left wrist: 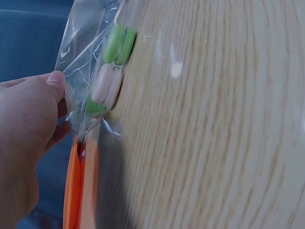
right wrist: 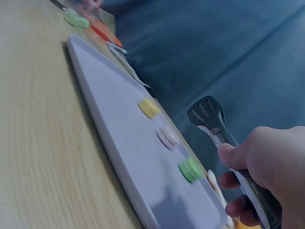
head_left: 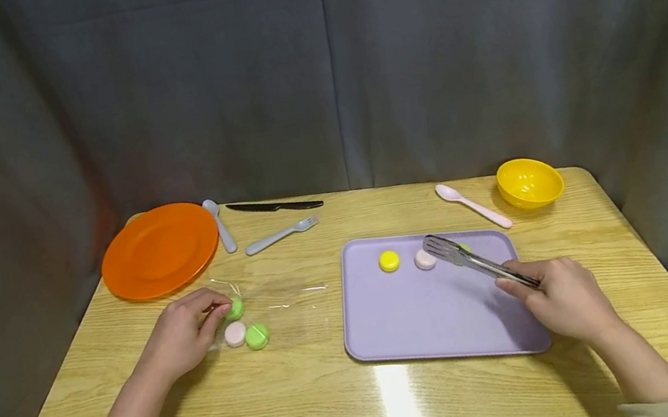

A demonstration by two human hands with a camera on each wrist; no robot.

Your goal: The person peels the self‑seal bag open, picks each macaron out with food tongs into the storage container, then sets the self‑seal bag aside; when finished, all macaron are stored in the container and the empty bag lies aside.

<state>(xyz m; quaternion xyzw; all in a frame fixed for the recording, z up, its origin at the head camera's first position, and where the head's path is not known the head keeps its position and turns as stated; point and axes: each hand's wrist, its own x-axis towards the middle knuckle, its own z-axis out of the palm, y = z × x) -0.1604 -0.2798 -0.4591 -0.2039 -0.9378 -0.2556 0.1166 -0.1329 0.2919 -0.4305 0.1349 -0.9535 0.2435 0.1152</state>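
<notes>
My left hand (head_left: 184, 332) pinches the edge of a clear plastic bag (left wrist: 78, 57) lying on the wooden table. Inside the bag are a pale pink macaron (head_left: 235, 334) and two green macarons (head_left: 257, 336), one close to my fingertips. My right hand (head_left: 567, 298) grips metal tongs (head_left: 485, 265) by the handles, slotted head pointing left above a lilac tray (head_left: 415, 328). On the tray, in a row along its far side, sit a yellow macaron (head_left: 389, 261), a pale pink macaron (right wrist: 167, 137) and a green macaron (right wrist: 191, 169). From the head view, the tongs partly cover the green one.
An orange plate (head_left: 160, 250) lies at the back left. Beside it are a grey spoon (head_left: 220, 226), a black knife (head_left: 275, 206) and a grey fork (head_left: 281, 236). Behind the tray lie a pink spoon (head_left: 473, 205) and a yellow bowl (head_left: 529, 183). Grey curtains (head_left: 259, 87) surround the table.
</notes>
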